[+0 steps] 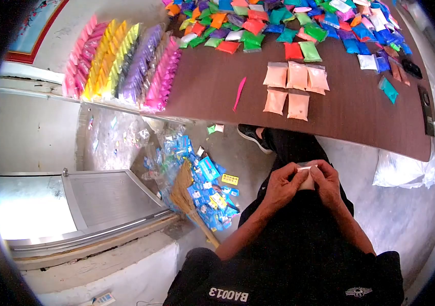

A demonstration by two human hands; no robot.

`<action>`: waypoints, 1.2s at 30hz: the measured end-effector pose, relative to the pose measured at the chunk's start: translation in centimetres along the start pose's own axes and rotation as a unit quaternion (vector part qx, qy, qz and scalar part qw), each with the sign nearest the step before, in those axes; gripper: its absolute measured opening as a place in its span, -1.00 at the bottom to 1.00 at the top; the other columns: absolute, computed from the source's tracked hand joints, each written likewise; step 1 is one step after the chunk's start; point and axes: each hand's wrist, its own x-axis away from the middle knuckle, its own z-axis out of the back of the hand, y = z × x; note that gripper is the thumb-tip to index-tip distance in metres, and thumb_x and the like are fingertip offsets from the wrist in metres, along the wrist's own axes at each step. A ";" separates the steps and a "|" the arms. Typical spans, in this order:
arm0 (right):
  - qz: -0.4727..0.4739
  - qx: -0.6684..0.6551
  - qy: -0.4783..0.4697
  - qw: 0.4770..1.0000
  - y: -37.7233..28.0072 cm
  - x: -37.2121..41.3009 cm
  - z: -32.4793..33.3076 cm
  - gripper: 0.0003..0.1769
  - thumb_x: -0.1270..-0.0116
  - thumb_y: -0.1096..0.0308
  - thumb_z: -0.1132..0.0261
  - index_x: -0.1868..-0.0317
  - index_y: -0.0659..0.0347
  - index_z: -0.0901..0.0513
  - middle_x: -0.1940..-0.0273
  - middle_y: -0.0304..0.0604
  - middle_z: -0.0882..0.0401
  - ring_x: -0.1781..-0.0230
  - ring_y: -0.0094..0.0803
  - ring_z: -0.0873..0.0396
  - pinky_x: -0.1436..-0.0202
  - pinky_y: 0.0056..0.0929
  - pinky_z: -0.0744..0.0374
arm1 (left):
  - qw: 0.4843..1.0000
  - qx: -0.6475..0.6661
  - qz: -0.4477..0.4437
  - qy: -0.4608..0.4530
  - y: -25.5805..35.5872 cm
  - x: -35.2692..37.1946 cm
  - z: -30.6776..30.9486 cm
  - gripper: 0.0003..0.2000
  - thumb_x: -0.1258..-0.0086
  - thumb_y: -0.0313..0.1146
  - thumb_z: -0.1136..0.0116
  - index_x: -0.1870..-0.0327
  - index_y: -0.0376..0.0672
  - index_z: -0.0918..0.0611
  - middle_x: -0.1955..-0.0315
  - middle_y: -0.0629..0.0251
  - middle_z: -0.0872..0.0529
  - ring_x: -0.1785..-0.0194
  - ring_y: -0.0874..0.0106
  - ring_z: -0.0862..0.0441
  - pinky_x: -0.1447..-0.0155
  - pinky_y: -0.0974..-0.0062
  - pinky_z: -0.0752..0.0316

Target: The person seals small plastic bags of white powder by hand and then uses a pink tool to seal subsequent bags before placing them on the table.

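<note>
Over my lap, my left hand [285,184] and my right hand [328,184] are closed on a small clear packet of pale peach material [307,182], thumbs and fingers pinching its top edge. Beyond them on the brown table [202,86] lie several peach packets [297,76] in two rows. To their left rests a slim pink plastic tool [240,94], apart from both hands.
Many coloured packets [252,41] are heaped at the table's back. Long bagged strips of colour [138,69] line its left end. A dark handset-like object [426,109] lies at the right edge. On the floor are a straw broom [183,186] and blue wrappers [208,168].
</note>
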 end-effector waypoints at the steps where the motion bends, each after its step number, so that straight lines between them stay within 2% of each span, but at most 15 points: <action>1: -0.001 0.000 0.001 1.000 -0.3 0.0 -0.1 -0.78 -0.57 0.28 -0.28 0.00 0.27 -0.69 0.18 -0.28 -0.70 0.17 -0.58 -0.61 0.07 -0.52 -0.61 | 1.000 -0.016 -0.014 -0.005 -0.7 -0.1 0.2 -0.79 -0.59 -0.27 -0.24 0.15 -0.26 -0.69 0.35 0.41 -0.69 0.26 0.61 -0.55 0.20 0.55 -0.49; 3: -0.004 0.043 -0.009 0.999 -0.5 0.2 0.0 -0.79 -0.58 0.30 -0.26 0.01 0.27 -0.69 0.18 -0.28 -0.70 0.17 -0.58 -0.60 0.06 -0.51 -0.60 | 0.999 -0.032 -0.027 -0.012 -0.8 0.0 0.2 -0.81 -0.59 -0.28 -0.25 0.13 -0.23 -0.69 0.30 0.43 -0.70 0.22 0.62 -0.56 0.18 0.55 -0.50; 6: -0.002 0.023 -0.007 1.000 0.6 0.5 0.4 -0.81 -0.57 0.33 -0.26 0.03 0.28 -0.70 0.18 -0.28 -0.69 0.16 -0.59 -0.60 0.04 -0.51 -0.60 | 0.998 -0.062 -0.014 -0.015 0.1 0.6 0.2 -0.82 -0.59 -0.29 -0.25 0.11 -0.23 -0.70 0.29 0.42 -0.71 0.21 0.61 -0.58 0.15 0.56 -0.52; 9: 0.045 0.058 -0.010 0.997 1.0 0.5 0.3 -0.82 -0.56 0.34 -0.27 0.04 0.28 -0.70 0.18 -0.28 -0.69 0.16 -0.59 -0.60 0.05 -0.51 -0.60 | 1.000 -0.021 -0.019 -0.013 -0.2 1.1 0.0 -0.81 -0.60 -0.28 -0.23 0.09 -0.23 -0.70 0.28 0.41 -0.71 0.20 0.60 -0.60 0.12 0.56 -0.54; 12: 0.041 0.096 -0.005 0.995 0.4 0.7 -0.1 -0.83 -0.56 0.35 -0.27 0.05 0.29 -0.70 0.19 -0.28 -0.69 0.17 -0.60 -0.59 0.09 -0.51 -0.60 | 1.000 0.003 0.009 0.010 -0.4 1.2 -0.2 -0.81 -0.61 -0.28 -0.21 0.07 -0.23 -0.71 0.26 0.41 -0.72 0.18 0.60 -0.61 0.09 0.55 -0.56; 14: 0.033 0.088 -0.009 0.996 0.8 0.5 -0.3 -0.82 -0.57 0.35 -0.27 0.03 0.29 -0.70 0.18 -0.27 -0.69 0.17 -0.59 -0.60 0.09 -0.51 -0.61 | 1.000 -0.005 -0.018 0.020 -0.8 1.3 0.0 -0.80 -0.60 -0.28 -0.21 0.07 -0.25 -0.71 0.24 0.39 -0.73 0.16 0.60 -0.61 0.08 0.54 -0.55; 17: 0.033 0.051 -0.023 0.998 0.6 0.7 -0.4 -0.74 -0.60 0.27 -0.26 -0.08 0.28 -0.67 0.09 -0.22 -0.71 0.17 -0.56 -0.63 0.08 -0.49 -0.65 | 0.996 -0.045 -0.051 0.061 0.2 1.4 -0.3 -0.83 -0.58 -0.34 -0.21 0.14 -0.27 -0.71 0.34 0.41 -0.71 0.25 0.61 -0.58 0.16 0.56 -0.52; 19: 0.021 0.070 -0.039 0.997 0.4 0.9 -0.3 -0.74 -0.60 0.28 -0.25 -0.09 0.29 -0.67 0.10 -0.23 -0.70 0.17 -0.56 -0.63 0.09 -0.50 -0.64 | 0.995 -0.034 -0.070 0.069 0.5 1.2 -0.4 -0.84 -0.58 -0.36 -0.21 0.17 -0.26 -0.71 0.38 0.45 -0.70 0.29 0.63 -0.56 0.20 0.58 -0.50; 21: 0.009 0.060 -0.041 0.997 -0.3 1.1 -0.1 -0.74 -0.58 0.30 -0.27 -0.08 0.31 -0.68 0.13 -0.26 -0.70 0.18 -0.58 -0.62 0.09 -0.52 -0.62 | 0.998 -0.028 -0.038 0.052 1.4 1.5 -0.4 -0.84 -0.58 -0.35 -0.20 0.17 -0.25 -0.70 0.38 0.48 -0.68 0.29 0.67 -0.55 0.22 0.61 -0.46; 25: 0.055 0.050 -0.013 0.997 0.7 0.9 0.0 -0.80 -0.54 0.34 -0.31 0.01 0.30 -0.72 0.22 -0.32 -0.69 0.21 -0.61 -0.60 0.12 -0.55 -0.59 | 1.000 0.008 0.006 0.027 0.8 1.4 -0.6 -0.82 -0.58 -0.32 -0.21 0.07 -0.27 -0.70 0.30 0.42 -0.72 0.24 0.64 -0.58 0.17 0.60 -0.49; 27: 0.067 0.073 -0.003 0.995 0.8 0.9 0.0 -0.80 -0.55 0.33 -0.31 0.02 0.29 -0.73 0.21 -0.32 -0.70 0.20 -0.62 -0.60 0.13 -0.56 -0.58 | 0.999 0.021 0.015 0.031 1.1 1.6 -0.6 -0.80 -0.58 -0.31 -0.22 0.03 -0.28 -0.70 0.27 0.40 -0.74 0.22 0.63 -0.60 0.15 0.60 -0.51; 29: 0.075 0.032 -0.001 0.997 1.4 0.7 0.1 -0.79 -0.56 0.32 -0.31 0.00 0.30 -0.73 0.18 -0.30 -0.71 0.19 -0.61 -0.60 0.11 -0.56 -0.60 | 0.999 -0.034 0.031 0.009 1.3 1.5 -0.4 -0.78 -0.60 -0.29 -0.25 0.06 -0.31 -0.67 0.26 0.37 -0.74 0.20 0.59 -0.64 0.14 0.57 -0.54; 32: 0.051 -0.010 0.008 0.999 1.3 0.8 0.0 -0.76 -0.57 0.30 -0.30 -0.03 0.31 -0.72 0.16 -0.28 -0.72 0.18 -0.60 -0.61 0.07 -0.54 -0.62 | 0.998 0.003 0.066 0.001 1.0 1.2 -0.4 -0.79 -0.60 -0.30 -0.24 0.05 -0.31 -0.67 0.26 0.35 -0.75 0.20 0.60 -0.64 0.12 0.57 -0.55; 36: 0.036 -0.012 0.011 0.999 0.3 0.8 -0.3 -0.74 -0.58 0.29 -0.29 -0.06 0.32 -0.71 0.15 -0.27 -0.72 0.17 -0.59 -0.61 0.05 -0.53 -0.63 | 1.000 -0.002 0.016 0.014 1.1 1.3 -0.8 -0.79 -0.60 -0.31 -0.24 0.06 -0.31 -0.68 0.26 0.35 -0.75 0.20 0.62 -0.63 0.14 0.58 -0.54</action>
